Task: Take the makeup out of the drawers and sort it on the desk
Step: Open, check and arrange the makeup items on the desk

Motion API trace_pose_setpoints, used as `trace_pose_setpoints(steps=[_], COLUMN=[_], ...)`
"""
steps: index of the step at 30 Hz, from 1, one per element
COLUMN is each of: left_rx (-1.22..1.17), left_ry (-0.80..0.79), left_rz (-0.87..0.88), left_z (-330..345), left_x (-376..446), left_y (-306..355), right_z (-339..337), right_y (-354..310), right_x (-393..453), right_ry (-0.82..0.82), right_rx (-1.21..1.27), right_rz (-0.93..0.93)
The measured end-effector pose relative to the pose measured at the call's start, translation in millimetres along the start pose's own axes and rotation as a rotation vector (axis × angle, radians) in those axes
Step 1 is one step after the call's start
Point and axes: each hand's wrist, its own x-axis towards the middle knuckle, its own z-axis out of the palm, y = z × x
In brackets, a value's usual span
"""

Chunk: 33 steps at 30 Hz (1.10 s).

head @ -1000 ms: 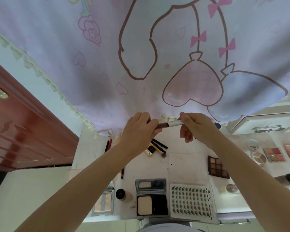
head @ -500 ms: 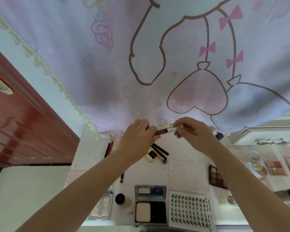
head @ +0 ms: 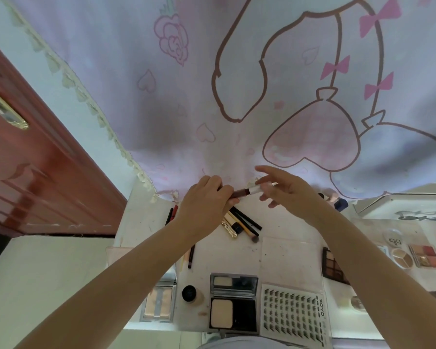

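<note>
My left hand (head: 204,202) grips a slim lip gloss tube (head: 249,191) with a dark red body and a white cap, held level above the back of the white desk (head: 290,258). My right hand (head: 285,192) hovers at the cap end with its fingers spread and loose; whether they touch the cap is unclear. Below the hands lies a cluster of pencils, brushes and a gold tube (head: 242,225). Two thin pencils (head: 171,214) lie at the desk's back left.
On the desk near me are an open powder compact (head: 233,303), a lash tray (head: 293,316), a small black jar (head: 189,293) and a dark eyeshadow palette (head: 334,267). More palettes (head: 424,255) sit at right. A pink curtain (head: 237,84) hangs behind; a red door (head: 35,172) stands at left.
My right hand, which pinched the white cap end, has opened its fingers and eased off it. The view has tilted slightly; the left hand keeps hold of the tube.
</note>
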Motion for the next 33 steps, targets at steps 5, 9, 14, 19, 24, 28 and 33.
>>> trace_pose_setpoints(steps=[5, 9, 14, 19, 24, 28, 33], left_rx=[0.019, -0.002, -0.066, -0.195, -0.336, -0.297, -0.243], left_ry=[-0.064, -0.076, -0.109, -0.388, -0.467, -0.628, -0.725], left_rz=[-0.008, -0.042, -0.092, -0.358, -0.625, -0.778, -0.826], left_z=[5, 10, 17, 30, 62, 84, 105], left_x=[-5, -12, -20, -32, -53, -63, -65], left_y=[-8, -15, -19, -21, -17, -18, -21], right_z=[5, 8, 17, 20, 42, 75, 102], right_y=[2, 8, 14, 31, 71, 98, 108], right_x=[14, 21, 34, 42, 53, 50, 51], right_ry=[-0.008, -0.054, -0.125, -0.153, -0.069, -0.209, -0.237], right_rx=[-0.188, -0.014, -0.208, 0.016, -0.357, -0.734, -0.905], right_rz=[0.096, 0.038, 0.133, 0.103, 0.293, 0.284, 0.219])
